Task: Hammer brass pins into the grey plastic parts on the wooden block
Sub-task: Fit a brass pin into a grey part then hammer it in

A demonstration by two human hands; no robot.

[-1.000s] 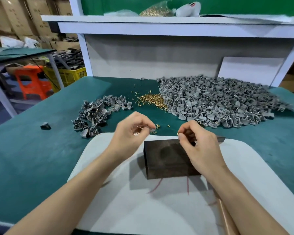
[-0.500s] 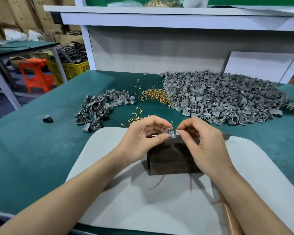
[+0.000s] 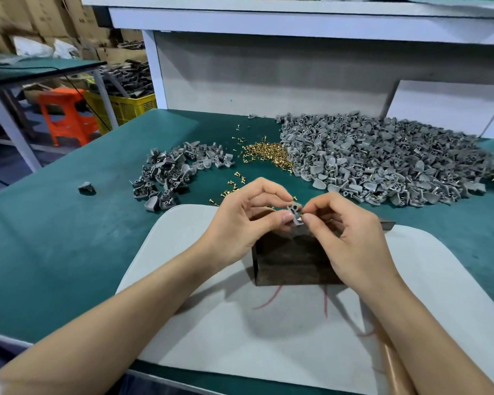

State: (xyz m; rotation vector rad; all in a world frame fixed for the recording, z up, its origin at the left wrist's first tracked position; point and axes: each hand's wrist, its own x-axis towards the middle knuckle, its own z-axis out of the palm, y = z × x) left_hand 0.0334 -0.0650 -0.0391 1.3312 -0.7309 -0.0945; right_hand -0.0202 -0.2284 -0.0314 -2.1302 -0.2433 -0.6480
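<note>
Grey plastic part (image 3: 294, 212) being pinched in the air just above the block (image 3: 291, 260), with 1 pin (image 3: 302, 215) going to it.

I am holding the part over the block's far edge: the left hand (image 3: 248, 220) is clamping thumb and forefinger on its side, and the right hand (image 3: 351, 238) is closing thumb and forefinger on the brass pin at the part's right. I am judging the part light, stiff and apt to twist out of a loose pinch, so I am taking it by its flanks and leaving the holes clear. The pin looks tiny, smooth and easy to drop. The block is sitting on a white mat (image 3: 240, 323) on a green table (image 3: 69, 238). 2 piles of parts (image 3: 382, 161) and a heap of pins (image 3: 268, 155) are lying beyond, well apart from the hands. An orange stool (image 3: 66, 115) is standing off to the left.
</note>
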